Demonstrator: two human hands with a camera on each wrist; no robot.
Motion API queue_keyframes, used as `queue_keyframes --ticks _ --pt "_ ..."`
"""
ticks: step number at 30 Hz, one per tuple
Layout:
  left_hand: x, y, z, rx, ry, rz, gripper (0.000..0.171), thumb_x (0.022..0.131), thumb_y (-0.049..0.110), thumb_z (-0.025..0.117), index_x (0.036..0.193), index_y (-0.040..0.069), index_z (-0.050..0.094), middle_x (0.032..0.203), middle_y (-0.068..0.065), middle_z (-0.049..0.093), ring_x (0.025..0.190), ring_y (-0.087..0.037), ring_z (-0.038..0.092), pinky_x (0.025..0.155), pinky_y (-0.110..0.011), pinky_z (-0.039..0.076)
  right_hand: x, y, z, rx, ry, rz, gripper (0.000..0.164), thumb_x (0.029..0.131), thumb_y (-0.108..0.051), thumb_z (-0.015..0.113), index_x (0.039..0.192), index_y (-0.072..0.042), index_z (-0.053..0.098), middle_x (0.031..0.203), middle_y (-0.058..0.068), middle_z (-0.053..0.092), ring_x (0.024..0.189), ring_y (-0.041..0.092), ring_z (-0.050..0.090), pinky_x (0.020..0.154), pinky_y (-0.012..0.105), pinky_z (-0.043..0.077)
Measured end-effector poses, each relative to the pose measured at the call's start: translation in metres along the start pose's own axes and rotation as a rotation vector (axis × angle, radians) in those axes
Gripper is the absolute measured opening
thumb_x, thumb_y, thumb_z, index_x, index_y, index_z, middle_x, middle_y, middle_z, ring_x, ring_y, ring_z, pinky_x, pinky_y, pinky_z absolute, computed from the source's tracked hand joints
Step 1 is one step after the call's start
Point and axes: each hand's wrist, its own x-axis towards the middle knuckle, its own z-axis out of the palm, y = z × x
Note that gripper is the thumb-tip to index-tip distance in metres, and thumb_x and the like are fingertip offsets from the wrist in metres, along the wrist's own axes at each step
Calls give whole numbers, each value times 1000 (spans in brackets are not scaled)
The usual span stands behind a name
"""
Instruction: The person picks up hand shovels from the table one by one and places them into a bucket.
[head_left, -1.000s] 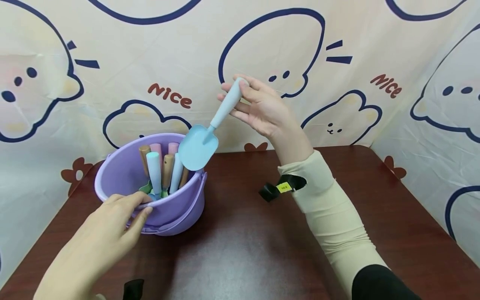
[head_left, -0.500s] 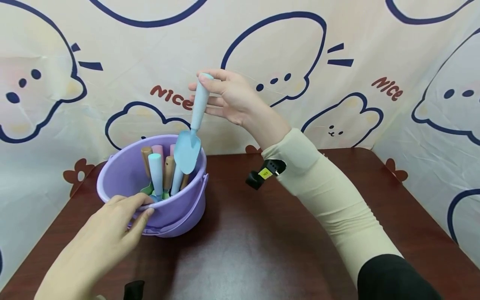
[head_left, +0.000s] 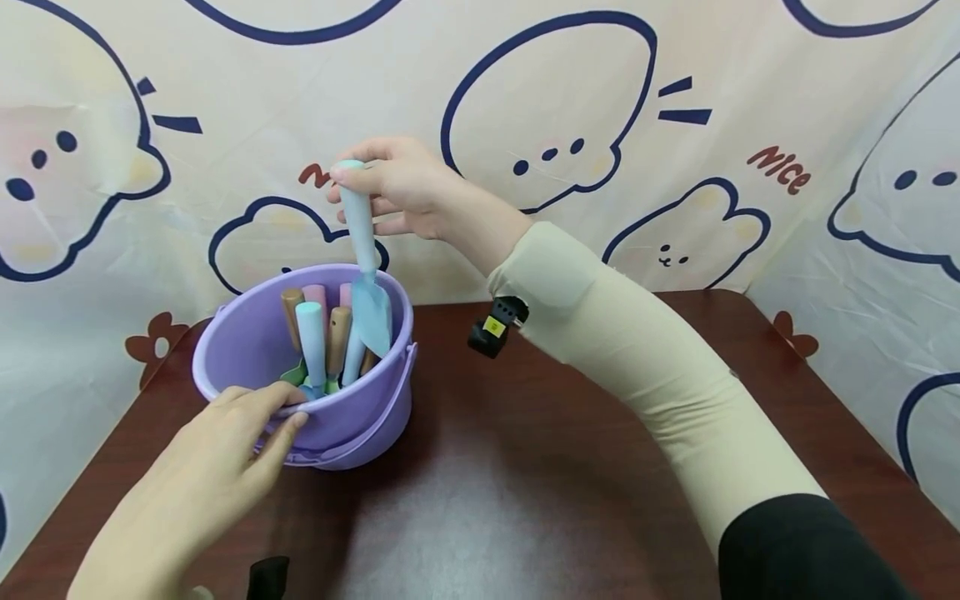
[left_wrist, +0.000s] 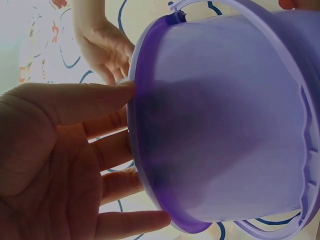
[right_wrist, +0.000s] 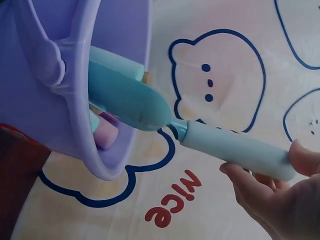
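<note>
My right hand (head_left: 408, 187) pinches the handle end of a light blue toy trowel (head_left: 358, 221), which points downward. In the right wrist view the trowel's blade (right_wrist: 132, 102) reaches in past the rim of the purple bucket (right_wrist: 80, 115). My left hand (head_left: 217, 454) grips the near rim of the bucket (head_left: 225, 350), thumb outside and fingers over the edge; the left wrist view shows its thumb (left_wrist: 95, 102) at the rim. Inside stand several tools with their handles up: blue (head_left: 311, 337), brown (head_left: 337, 337) and pink (head_left: 315, 298).
The bucket stands at the left of a dark brown table (head_left: 480, 467). Its carrying handle (head_left: 375, 429) hangs down the outside. Behind rises a cream cloth (head_left: 705, 50) printed with cartoon faces. A black wrist camera (head_left: 491, 329) sits on my right sleeve.
My right hand has moved left with the trowel, from beside the bucket to above it. The trowel has turned from slanted to nearly upright, its blade lower. The left hand stays on the rim.
</note>
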Motion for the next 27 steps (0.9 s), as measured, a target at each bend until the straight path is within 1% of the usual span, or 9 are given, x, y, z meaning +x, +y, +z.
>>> queue_keyframes --ticks 3,5,8,13,15,17,20,24,27 --pt "1 1 0 -4 -7 -1 10 95 18 65 103 12 68 89 -4 64 94 -31 60 74 -51 48 3 -2 5 -96 -38 34 19 99 -17 61 116 -9 62 113 11 72 101 26 71 94 41 55" --pt "1 1 0 -4 -9 -1 10 95 19 65 103 12 68 89 -4 64 93 -31 60 74 -51 48 4 -3 8 -170 -61 52 16 99 -18 61 113 -10 63 110 9 72 102 25 71 91 38 55" --pt "2 1 0 -4 -15 -7 10 95 19 66 103 12 68 89 -4 64 93 -31 60 73 -52 49 6 -5 11 -291 -96 68 17 98 -18 62 113 -12 63 107 6 73 102 24 71 85 35 53" --pt "3 1 -2 -5 -13 -6 10 94 19 66 102 12 68 88 -5 65 92 -31 60 73 -53 50 7 -4 17 -452 -146 79 18 96 -16 65 113 -11 61 108 6 71 94 22 72 82 31 53" --pt "3 0 -2 -4 -11 -4 10 94 18 67 101 12 68 88 -5 65 92 -32 60 73 -53 49 7 -1 19 -489 -160 88 18 96 -15 65 112 -10 61 108 6 68 89 24 70 76 29 53" --pt "3 0 -2 -4 -8 -2 10 94 18 67 101 12 68 87 -5 64 92 -32 60 74 -54 49 7 1 21 -528 -161 96 16 95 -15 66 109 -9 62 108 7 65 86 23 71 72 26 54" --pt "3 0 -2 -6 -9 -5 10 94 18 67 102 11 68 87 -6 65 92 -33 60 74 -55 50 7 3 23 -614 -157 115 16 94 -17 68 107 -9 63 107 6 64 83 23 72 72 28 55" --pt "2 0 -1 -7 -5 -5 11 94 18 67 102 11 68 88 -6 65 93 -33 60 74 -55 50 8 7 25 -718 -158 151 17 92 -19 70 105 -8 64 105 5 66 83 21 74 77 30 57" --pt "1 -1 -1 -9 -9 -11 11 94 18 66 102 11 69 89 -7 65 93 -33 60 74 -56 50 9 11 25 -768 -162 177 19 92 -20 71 104 -8 62 106 5 66 83 20 74 76 28 56"
